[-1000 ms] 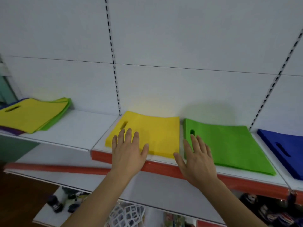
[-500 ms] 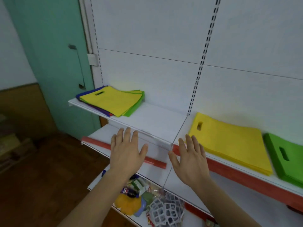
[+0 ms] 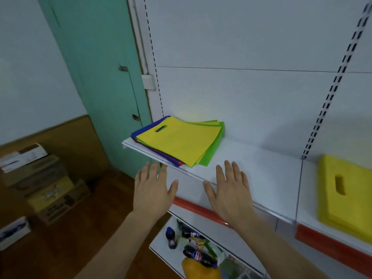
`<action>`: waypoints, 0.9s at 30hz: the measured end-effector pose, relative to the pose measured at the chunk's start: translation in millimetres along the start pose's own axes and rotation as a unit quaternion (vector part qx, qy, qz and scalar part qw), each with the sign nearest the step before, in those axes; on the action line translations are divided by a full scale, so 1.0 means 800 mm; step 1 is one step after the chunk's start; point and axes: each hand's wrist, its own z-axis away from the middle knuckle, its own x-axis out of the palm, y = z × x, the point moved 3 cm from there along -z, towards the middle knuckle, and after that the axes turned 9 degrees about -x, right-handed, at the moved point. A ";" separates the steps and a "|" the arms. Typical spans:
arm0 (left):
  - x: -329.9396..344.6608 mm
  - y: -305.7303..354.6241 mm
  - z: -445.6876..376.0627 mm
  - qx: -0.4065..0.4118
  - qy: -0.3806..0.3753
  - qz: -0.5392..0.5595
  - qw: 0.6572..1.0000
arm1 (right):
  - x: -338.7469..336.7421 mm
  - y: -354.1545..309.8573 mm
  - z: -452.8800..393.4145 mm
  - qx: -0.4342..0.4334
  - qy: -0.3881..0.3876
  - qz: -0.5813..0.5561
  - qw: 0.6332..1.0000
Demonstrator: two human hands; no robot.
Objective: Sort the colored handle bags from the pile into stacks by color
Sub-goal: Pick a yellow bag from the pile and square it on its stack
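Nearest the camera, two bare forearms reach forward and up, and both hands are spread flat with fingers apart, palms facing away, gripping nothing. The left hand (image 3: 154, 190) hangs in the air just short of the front left corner of the white shelf (image 3: 251, 168), its fingertips close to the shelf edge but not on the bags. The right hand (image 3: 231, 190) lies over the front edge of the same shelf, fingers pointing toward the back panel; whether it touches the surface cannot be told. Below the hands a red price strip (image 3: 199, 211) runs along the lower shelf's edge, and under it a lower shelf (image 3: 163, 248) carries dark bottles (image 3: 171, 238) and other blurred goods. Just beyond the fingertips, on the left end of the white shelf, lies the mixed pile of handle bags (image 3: 177, 142): a yellow bag with a slot handle on top, green ones fanned out beneath on the right, blue and red edges showing on the left. Well apart to the right, on the next shelf section, sits a yellow stack (image 3: 346, 194) of sorted bags. Farther back stand the white slotted back panel (image 3: 251, 87) and a teal door (image 3: 100, 67), with cardboard boxes (image 3: 40, 178) on the wooden floor at far left.
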 end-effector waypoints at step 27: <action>0.119 -0.118 -0.337 0.151 -0.024 0.075 0.985 | 0.115 -0.104 -0.207 0.198 0.000 0.114 0.974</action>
